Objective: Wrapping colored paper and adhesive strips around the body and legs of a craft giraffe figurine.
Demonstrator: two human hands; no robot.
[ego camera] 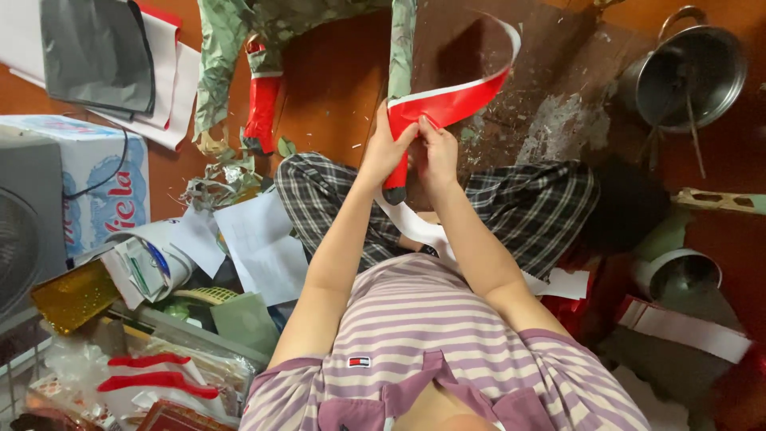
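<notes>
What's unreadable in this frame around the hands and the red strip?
Head view:
- Left hand and right hand cover the red strip where they pinch it.
- Dark tool tip below the hands: kind unclear, mostly hidden.
- Metal pot contents: shadowed.

Red strip [455, 104] with white backing at upper centre; black-and-white checked trousers [527, 207] mid-frame; lilac-and-white striped shirt [431, 319] below; reddish-brown floor [335, 80]; silver pot [690, 72] upper right.

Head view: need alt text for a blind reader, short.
Seen from above, a seated person's left hand and right hand together hold a curling red and white paper strip over plaid-trousered legs. A metal pot sits at right, paper scraps at left.
</notes>
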